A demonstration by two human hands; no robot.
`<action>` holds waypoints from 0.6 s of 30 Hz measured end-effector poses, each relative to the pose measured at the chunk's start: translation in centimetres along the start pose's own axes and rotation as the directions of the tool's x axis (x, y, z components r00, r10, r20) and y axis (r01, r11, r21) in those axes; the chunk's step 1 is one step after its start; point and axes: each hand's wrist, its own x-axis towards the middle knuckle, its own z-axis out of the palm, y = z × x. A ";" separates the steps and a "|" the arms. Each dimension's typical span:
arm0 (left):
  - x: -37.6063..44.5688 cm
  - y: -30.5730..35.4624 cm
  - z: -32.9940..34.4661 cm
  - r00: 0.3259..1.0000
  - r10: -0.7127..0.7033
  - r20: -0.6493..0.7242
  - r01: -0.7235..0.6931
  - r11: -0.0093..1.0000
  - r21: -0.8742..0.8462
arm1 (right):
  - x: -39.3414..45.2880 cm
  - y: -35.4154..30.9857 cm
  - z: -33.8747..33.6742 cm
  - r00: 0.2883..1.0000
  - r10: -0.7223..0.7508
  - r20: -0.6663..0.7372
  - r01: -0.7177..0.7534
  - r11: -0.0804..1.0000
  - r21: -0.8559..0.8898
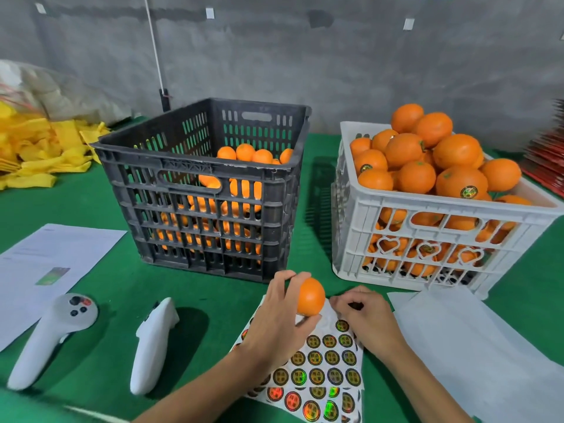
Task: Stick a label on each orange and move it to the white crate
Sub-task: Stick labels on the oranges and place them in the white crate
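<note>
Holographic round labels are laid out in rows on a sheet (320, 370), spread flat on the green table (106, 355) nearest the viewer, presumably so each can be peeled with one hand. An orange (310, 297) is held just above the sheet's far edge. It is gripped by the left hand (276, 315), thumb beneath and fingers curled over the top, with bare peel turned toward the other hand, likely to receive a label. No label is seen on it yet. The right hand (364, 319) rests on the sheet just right of the orange, fingers curled and tips drawn together at the sheet's upper edge; a label appears to be pinched or picked at, though this cannot be confirmed.

Left of the sheet, two white controllers (100, 340) are laid aside. Blank backing paper (464, 346) lies right of the sheet.

Beyond the sheet, a black crate (201, 190) of unlabelled oranges stands within the left hand's reach. Right of it, apart, the white crate (427, 239) is heaped above its rim with labelled fruit; a careless addition could roll off.
</note>
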 end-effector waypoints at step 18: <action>0.0 0.0 -0.1 1.000 -0.003 0.015 0.003 1.000 -0.025 | -1.7 -3.9 1.9 0.840 -0.466 -0.279 0.320 0.839 -0.440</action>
